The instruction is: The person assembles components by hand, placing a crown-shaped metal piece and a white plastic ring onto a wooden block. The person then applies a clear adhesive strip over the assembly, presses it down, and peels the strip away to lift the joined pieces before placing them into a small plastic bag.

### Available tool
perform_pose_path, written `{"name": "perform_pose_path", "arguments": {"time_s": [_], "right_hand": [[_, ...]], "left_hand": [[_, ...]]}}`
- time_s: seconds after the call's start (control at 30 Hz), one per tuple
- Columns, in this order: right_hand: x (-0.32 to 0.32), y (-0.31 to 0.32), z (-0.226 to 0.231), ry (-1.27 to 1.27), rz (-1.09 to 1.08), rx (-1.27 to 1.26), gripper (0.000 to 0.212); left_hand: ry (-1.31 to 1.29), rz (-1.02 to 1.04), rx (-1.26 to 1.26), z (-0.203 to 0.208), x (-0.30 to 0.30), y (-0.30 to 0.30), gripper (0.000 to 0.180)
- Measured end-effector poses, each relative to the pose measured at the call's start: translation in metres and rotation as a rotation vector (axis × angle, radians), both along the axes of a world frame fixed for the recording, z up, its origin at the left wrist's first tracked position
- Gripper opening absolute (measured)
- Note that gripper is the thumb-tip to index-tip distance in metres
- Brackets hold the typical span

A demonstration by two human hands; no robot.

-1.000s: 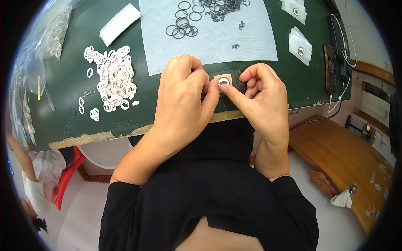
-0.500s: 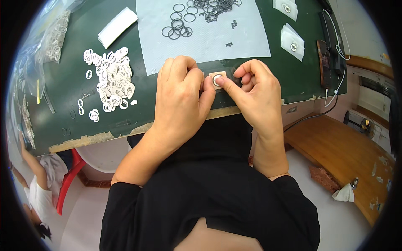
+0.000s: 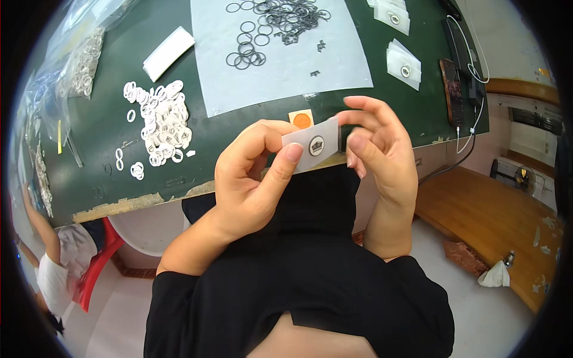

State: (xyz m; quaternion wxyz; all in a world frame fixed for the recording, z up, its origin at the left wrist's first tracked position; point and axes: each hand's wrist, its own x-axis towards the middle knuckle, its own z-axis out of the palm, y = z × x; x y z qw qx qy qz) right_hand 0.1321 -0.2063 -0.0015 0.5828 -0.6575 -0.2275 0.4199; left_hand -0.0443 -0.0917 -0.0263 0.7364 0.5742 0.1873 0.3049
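Observation:
My left hand (image 3: 248, 182) pinches a small translucent white sheet (image 3: 300, 160) between thumb and fingers, raised over the table's front edge. On this sheet is a round emblem (image 3: 316, 146), a dark ring around a dark crown shape on white. At the sheet's right corner my right hand (image 3: 385, 146) has its fingers curved and spread, the thumb apart; whether a fingertip touches the corner I cannot tell. Just behind the sheet lies a pale square block (image 3: 301, 118) with a round orange recess, partly covered by my left fingers.
Black rings (image 3: 292, 21) and small black crown pieces (image 3: 321, 45) lie on a pale sheet (image 3: 239, 89). White ring pieces (image 3: 167, 125) are heaped left, near stacked white slips (image 3: 169, 53). Sheets with emblems (image 3: 404, 65), a phone (image 3: 452, 92) and cables are right. Another person (image 3: 62, 256) sits far left.
The sheet with the emblem has come up off the block, held in my left hand. My right thumb has left the emblem and the right hand has opened. The view has shifted slightly.

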Motion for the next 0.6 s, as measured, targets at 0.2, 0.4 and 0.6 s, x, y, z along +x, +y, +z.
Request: {"name": "perform_pose_path", "arguments": {"time_s": [0.2, 0.4, 0.6], "right_hand": [[0.008, -0.001, -0.008, 0.253, 0.062, 0.175, 0.041], [0.134, -0.037, -0.020, -0.238, -0.301, -0.104, 0.044], [0.035, 0.018, 0.001, -1.019, -0.117, -0.247, 0.032]], "left_hand": [[0.070, -0.028, 0.216, -0.004, -0.001, 0.008, 0.010], [0.656, 0.165, 1.226, -0.002, -0.017, 0.046, 0.036], [0.776, 0.151, 1.263, -0.002, -0.020, 0.049, 0.038]]}}
